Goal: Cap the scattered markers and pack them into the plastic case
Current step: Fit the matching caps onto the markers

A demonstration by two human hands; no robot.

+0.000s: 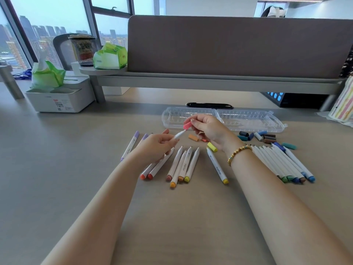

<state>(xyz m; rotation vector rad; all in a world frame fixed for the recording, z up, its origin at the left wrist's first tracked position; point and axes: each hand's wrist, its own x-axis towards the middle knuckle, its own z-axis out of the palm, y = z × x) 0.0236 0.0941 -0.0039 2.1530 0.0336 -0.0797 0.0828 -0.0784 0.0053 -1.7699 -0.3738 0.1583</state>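
Markers lie scattered across the surface (76, 169) in front of you. Your left hand (154, 148) grips a white marker (178, 135) by its barrel, tip pointing up and right. Your right hand (208, 129) pinches a pink cap (186, 125) just beside that tip; whether the two touch is unclear. The clear plastic case (248, 119) lies open just beyond your hands, near the far edge. Four uncapped markers (183, 165) rest between your forearms, and a larger row (282, 163) lies to the right. Loose caps (257, 136) in dark blue, brown and teal sit near the case, and a yellow cap (212, 147) lies by your right wrist.
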